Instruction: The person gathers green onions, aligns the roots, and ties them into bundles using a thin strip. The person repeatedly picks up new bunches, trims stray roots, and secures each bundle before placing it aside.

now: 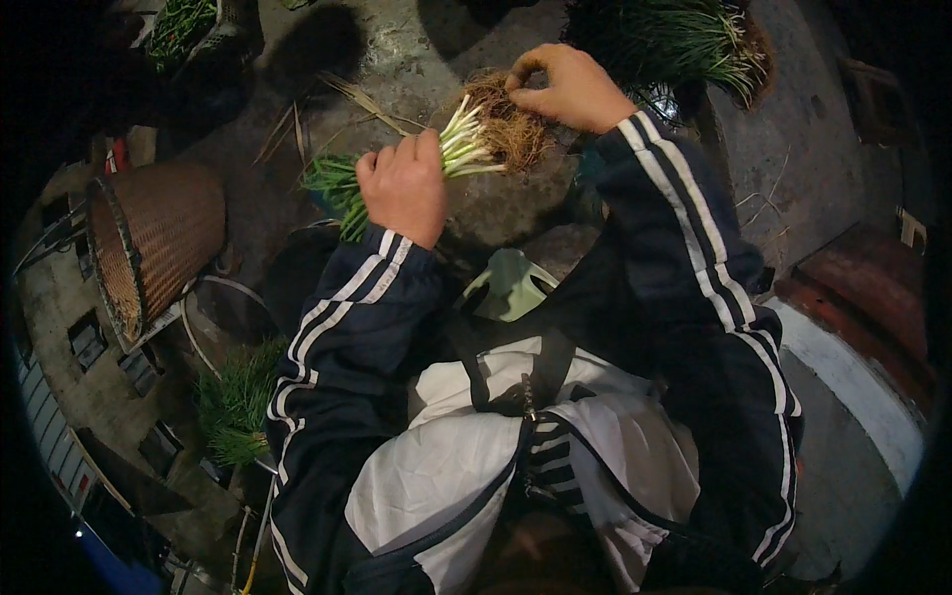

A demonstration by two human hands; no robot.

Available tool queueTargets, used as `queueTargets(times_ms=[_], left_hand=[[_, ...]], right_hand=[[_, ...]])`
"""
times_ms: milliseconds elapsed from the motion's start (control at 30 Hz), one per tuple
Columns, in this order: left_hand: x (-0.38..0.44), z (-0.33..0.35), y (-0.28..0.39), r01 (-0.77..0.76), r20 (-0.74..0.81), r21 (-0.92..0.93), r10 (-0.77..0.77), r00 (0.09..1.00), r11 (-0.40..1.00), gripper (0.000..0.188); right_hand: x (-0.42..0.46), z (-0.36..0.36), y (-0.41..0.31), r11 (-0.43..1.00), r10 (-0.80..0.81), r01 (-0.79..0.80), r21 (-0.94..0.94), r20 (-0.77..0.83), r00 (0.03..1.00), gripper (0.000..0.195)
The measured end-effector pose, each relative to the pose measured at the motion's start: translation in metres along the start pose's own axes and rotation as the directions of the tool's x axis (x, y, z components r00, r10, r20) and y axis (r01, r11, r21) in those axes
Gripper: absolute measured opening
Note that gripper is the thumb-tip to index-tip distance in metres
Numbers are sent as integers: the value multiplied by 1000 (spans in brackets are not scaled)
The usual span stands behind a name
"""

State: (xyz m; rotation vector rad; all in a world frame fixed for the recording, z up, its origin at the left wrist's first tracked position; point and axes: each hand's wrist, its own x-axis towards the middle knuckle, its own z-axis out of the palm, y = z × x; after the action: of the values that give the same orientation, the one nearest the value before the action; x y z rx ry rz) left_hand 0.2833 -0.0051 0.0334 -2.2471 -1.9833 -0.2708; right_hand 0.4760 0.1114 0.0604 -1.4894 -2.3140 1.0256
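Note:
My left hand [405,182] is closed around a bunch of scallions [466,145]. Their white stems point right, and the green leaves [338,186] stick out on the left of my fist. Brown, tangled roots [520,137] lie at the white ends; which of them are still attached I cannot tell. Just above these roots is my right hand [576,89], with thumb and forefinger curled together into a ring. Whether a root or stem is pinched between the fingertips is not clear.
A large pile of scallions [706,44] lies at the upper right. To the left a woven basket [178,238] rests on its side. More greens [238,409] lie at lower left, with green produce [182,30] at top left. Dry stalks [364,97] litter the concrete floor.

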Motion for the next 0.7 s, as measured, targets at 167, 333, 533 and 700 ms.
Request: queueTargets(times_ms=[167, 333, 533, 700], left_hand=[[0, 1, 1, 12, 30, -7, -12, 999, 1000, 28], [-2, 1, 3, -20, 18, 21, 19, 1000, 1000, 27], [-3, 3, 4, -44, 34, 23, 43, 999, 999, 25], [-2, 2, 5, -47, 13, 12, 47, 999, 999, 23]], right_hand=[[1, 2, 12, 935, -308, 308, 178, -26, 951, 25], [-3, 17, -5, 900, -412, 428, -80, 160, 897, 26], [-2, 22, -14, 863, -368, 431, -262, 257, 893, 25], [-7, 19, -19, 821, -448, 503, -270, 242, 861, 26]])
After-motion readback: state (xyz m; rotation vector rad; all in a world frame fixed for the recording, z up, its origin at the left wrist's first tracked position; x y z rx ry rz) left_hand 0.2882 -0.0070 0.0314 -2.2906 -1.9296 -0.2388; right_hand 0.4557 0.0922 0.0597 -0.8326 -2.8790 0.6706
